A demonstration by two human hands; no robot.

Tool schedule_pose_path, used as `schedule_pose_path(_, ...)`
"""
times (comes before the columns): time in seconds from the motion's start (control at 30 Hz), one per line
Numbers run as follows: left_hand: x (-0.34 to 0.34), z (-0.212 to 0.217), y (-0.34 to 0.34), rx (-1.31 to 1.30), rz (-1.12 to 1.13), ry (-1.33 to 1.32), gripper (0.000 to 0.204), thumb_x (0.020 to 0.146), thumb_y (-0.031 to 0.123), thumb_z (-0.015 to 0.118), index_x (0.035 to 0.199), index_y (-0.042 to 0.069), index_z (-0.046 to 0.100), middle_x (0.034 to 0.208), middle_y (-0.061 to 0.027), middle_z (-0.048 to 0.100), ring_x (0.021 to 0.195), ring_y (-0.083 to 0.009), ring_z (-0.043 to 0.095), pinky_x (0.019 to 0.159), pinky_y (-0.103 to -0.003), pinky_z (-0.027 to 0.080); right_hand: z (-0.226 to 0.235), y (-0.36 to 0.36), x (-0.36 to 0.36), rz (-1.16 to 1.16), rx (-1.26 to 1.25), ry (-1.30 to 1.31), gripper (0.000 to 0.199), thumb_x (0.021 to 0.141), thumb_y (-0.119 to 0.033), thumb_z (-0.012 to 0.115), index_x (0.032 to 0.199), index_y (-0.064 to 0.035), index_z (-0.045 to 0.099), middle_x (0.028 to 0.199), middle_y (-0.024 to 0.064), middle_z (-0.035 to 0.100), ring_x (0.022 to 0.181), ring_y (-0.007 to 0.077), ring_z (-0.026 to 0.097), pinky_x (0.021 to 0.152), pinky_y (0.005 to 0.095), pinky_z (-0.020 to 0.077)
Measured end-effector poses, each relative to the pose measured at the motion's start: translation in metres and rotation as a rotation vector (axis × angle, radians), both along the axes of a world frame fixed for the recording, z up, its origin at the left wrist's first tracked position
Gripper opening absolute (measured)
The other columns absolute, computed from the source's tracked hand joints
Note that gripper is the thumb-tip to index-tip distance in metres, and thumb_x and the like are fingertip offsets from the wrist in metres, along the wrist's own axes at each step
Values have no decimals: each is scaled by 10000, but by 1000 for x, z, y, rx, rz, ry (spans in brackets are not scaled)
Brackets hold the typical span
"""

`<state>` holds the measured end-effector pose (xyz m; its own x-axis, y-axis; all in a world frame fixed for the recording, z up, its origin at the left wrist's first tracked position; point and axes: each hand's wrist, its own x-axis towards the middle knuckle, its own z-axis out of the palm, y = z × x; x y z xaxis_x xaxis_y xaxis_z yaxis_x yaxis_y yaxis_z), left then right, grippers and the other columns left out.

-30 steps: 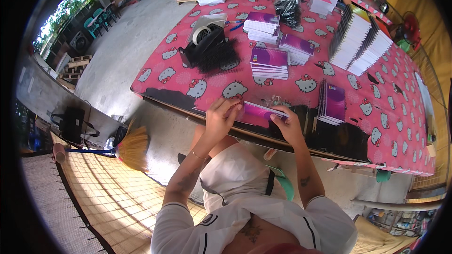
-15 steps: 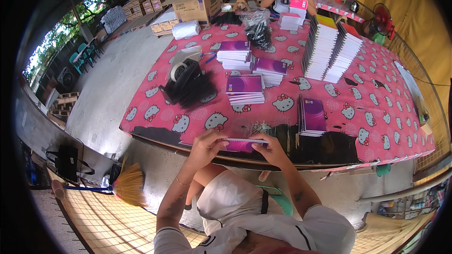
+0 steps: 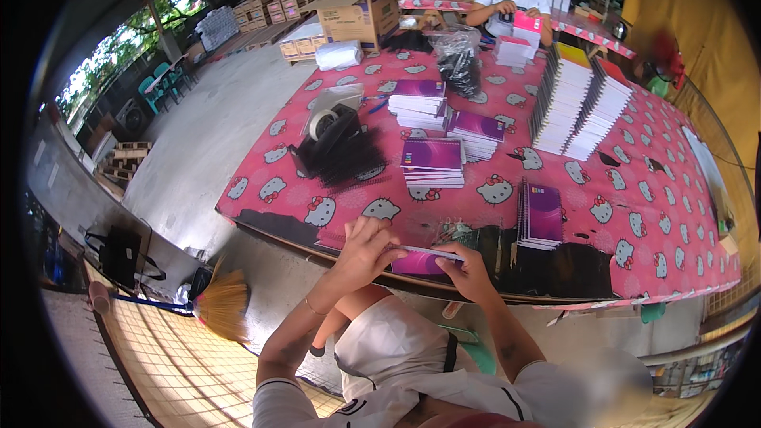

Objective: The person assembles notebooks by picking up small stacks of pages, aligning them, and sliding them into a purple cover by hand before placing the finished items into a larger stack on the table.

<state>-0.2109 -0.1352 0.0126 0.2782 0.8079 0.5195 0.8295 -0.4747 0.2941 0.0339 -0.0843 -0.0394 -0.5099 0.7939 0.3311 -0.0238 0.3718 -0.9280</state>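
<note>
A purple-covered notebook [image 3: 417, 263] is held at the table's near edge, its page edge turned up along the top. My left hand [image 3: 363, 254] grips the left end, with its fingers bent over the upper edge. At the right end, my right hand [image 3: 469, 273] pinches the notebook between thumb and fingers. Whether a coil runs through its edge I cannot make out. Beyond my hands lies a stack of purple notebooks [image 3: 433, 155], with two more purple stacks behind it. To the right is a small pile of coil-bound purple notebooks [image 3: 544, 212].
Loose black spiral coils [image 3: 349, 157] lie left of the stacks, beside a tape roll [image 3: 321, 122]. Tall stacks of coil-bound notebooks [image 3: 561, 103] stand at the right. Across the pink patterned table [image 3: 491, 226], a person [image 3: 511, 12] handles pink-covered notebooks. An open carton [image 3: 357, 20] stands far left.
The whole view has shifted, so the scene sits lower and farther right. My left hand's fingers have risen and bent over the notebook's left end. My right hand still pinches the other end.
</note>
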Motion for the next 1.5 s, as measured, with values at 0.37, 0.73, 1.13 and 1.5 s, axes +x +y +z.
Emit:
schedule_pose_path(0.37, 43, -39, -11, 101, 433, 256, 834, 895, 587, 509, 1480, 12, 359, 1548, -198, 333, 1453, -386, 265, 1085, -723, 112, -24, -4, -5, -130, -194, 51, 231, 938, -92, 652, 1145, 11, 637, 950, 47, 674, 868, 92, 581, 802, 257, 481)
schedule_pose_path(0.73, 63, -32, -15, 32, 283, 303, 861, 884, 613, 489, 1468, -7, 359, 1529, -224, 351, 1406, -390, 355, 1068, -704, 221, 0, -2, -4, -119, -289, 164, 247, 930, -71, 652, 1159, 18, 627, 944, 38, 666, 851, 86, 580, 789, 254, 482)
schedule_pose_path(1.13, 66, -23, -3, 191, 409, 358, 962, 825, 660, 535, 1412, -86, 382, 1498, -306, 340, 1414, -453, 307, 1090, -690, 209, 6, -9, -12, 14, -161, 140, 254, 919, -69, 662, 1162, 3, 647, 1002, 52, 696, 901, 83, 606, 814, 253, 500)
schedule_pose_path(1.5, 70, -43, -5, 88, 237, 358, 824, 907, 577, 490, 1458, -23, 371, 1528, -262, 330, 1417, -437, 313, 1090, -691, 191, -17, 8, -21, -34, -154, 113, 325, 900, -61, 681, 1219, -14, 642, 1045, 103, 720, 875, 99, 624, 794, 289, 524)
